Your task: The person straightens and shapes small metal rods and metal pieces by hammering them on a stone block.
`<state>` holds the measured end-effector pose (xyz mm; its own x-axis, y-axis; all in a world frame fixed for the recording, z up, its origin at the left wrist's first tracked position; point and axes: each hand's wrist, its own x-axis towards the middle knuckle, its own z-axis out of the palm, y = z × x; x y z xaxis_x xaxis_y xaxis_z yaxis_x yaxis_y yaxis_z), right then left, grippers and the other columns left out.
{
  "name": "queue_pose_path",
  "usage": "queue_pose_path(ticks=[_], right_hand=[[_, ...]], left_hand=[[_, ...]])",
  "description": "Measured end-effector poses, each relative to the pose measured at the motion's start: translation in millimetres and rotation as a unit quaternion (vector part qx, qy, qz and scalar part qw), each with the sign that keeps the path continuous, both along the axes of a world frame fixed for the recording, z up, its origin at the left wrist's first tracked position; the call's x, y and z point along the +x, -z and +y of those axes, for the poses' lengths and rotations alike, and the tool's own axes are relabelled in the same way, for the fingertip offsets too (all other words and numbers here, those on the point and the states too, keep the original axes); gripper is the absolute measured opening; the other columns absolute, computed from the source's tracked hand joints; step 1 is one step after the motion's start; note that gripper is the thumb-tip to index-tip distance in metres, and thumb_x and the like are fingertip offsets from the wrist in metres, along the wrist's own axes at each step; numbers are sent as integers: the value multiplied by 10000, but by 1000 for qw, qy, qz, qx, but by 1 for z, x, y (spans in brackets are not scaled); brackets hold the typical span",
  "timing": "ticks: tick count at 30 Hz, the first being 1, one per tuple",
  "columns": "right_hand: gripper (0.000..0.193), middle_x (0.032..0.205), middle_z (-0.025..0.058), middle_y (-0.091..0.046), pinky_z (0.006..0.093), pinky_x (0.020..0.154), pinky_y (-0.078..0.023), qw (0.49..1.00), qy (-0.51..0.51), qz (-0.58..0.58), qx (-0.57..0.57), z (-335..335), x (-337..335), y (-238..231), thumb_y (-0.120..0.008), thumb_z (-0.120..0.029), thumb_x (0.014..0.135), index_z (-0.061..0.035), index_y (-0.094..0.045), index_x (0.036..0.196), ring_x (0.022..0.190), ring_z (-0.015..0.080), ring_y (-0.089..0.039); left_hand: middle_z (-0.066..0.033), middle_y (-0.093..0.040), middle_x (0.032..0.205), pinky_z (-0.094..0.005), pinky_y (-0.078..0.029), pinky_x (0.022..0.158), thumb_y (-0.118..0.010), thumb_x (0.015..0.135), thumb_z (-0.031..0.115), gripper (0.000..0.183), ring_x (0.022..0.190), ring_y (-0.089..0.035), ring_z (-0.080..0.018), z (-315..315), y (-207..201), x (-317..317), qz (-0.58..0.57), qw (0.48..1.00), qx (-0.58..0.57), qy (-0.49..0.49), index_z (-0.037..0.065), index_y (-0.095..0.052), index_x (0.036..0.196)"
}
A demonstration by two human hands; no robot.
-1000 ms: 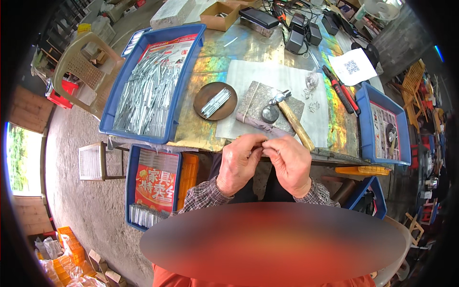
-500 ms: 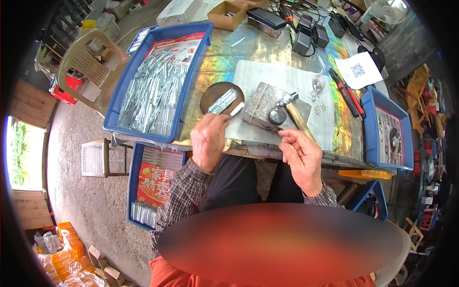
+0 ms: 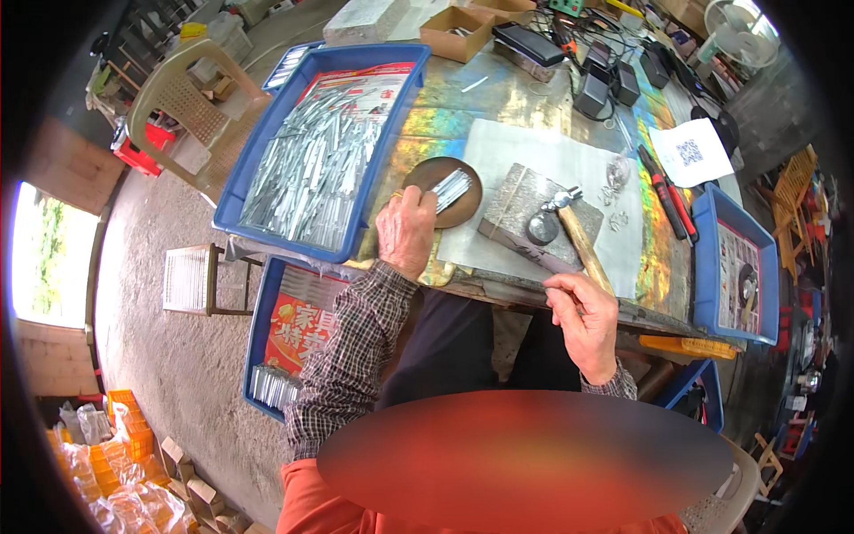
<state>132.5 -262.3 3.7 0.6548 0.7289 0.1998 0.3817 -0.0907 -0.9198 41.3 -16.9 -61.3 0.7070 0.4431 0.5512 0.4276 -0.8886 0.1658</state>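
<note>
My left hand (image 3: 406, 233) reaches onto a round brown dish (image 3: 466, 206) that holds a few short metal strips (image 3: 451, 188); its fingers touch the strips, and I cannot tell whether they grip one. My right hand (image 3: 583, 315) rests at the table's near edge, fingers curled around the end of a wooden hammer handle (image 3: 582, 243). The hammer's metal head (image 3: 561, 199) lies on a grey stone block (image 3: 526, 216) beside a small round metal piece (image 3: 542, 228).
A large blue tray (image 3: 369, 169) full of metal strips sits at the left. Another blue tray (image 3: 707, 258) stands at the right, one lower down (image 3: 260, 338) by my left knee. Red-handled tools (image 3: 665, 198), chargers (image 3: 596, 87) and a cardboard box (image 3: 455, 32) lie farther back.
My hands were together in front of me; the left has gone out to the brown dish and the right has dropped to the hammer handle at the table edge.
</note>
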Motion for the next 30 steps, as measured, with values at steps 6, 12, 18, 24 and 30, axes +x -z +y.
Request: queue_pose_path(ticks=[6, 12, 18, 24, 30], right_hand=[[83, 721, 37, -584, 209, 503, -409, 1000, 23, -12, -7, -4, 6, -1, -604, 15, 848, 28, -641, 921, 559, 74, -532], [67, 707, 34, -572, 208, 505, -406, 1000, 15, -9, -11, -2, 6, 0, -607, -6, 860, 28, -636, 909, 567, 71, -528], [77, 714, 34, -574, 203, 504, -401, 999, 1, -33, -16, 1, 5, 4, -598, -15, 868, 29, -635, 920, 564, 68, -521], [77, 722, 38, -581, 208, 510, -402, 999, -6, -26, -25, -1, 4, 5, -593, -7, 865, 31, -637, 916, 570, 73, -523], [61, 720, 63, -592, 234, 525, -411, 999, 4, -37, -28, -5, 7, 3, -609, 11, 840, 29, -638, 891, 584, 108, -542]], left_hand=[[-71, -575, 811, -369, -476, 596, -576, 740, 40, 159, 677, -590, -260, 5, -35, -34, -82, 996, 26, -1, 85, -626, 884], [-137, -608, 741, -428, -476, 561, -544, 791, 76, 120, 651, -619, -313, 72, -50, -93, 53, 989, 21, -138, 67, -654, 839], [-219, -669, 824, -450, -522, 671, -638, 702, 93, 105, 776, -670, -364, 112, -56, -108, 213, 941, -88, -248, 18, -682, 762], [-222, -669, 850, -434, -536, 696, -750, 650, 109, 209, 825, -672, -362, 120, -55, -98, 291, 917, -95, -255, 4, -678, 815], [-215, -670, 895, -446, -519, 754, -787, 641, 170, 297, 884, -658, -373, 122, -50, -94, 278, 915, -149, -253, 8, -686, 869]])
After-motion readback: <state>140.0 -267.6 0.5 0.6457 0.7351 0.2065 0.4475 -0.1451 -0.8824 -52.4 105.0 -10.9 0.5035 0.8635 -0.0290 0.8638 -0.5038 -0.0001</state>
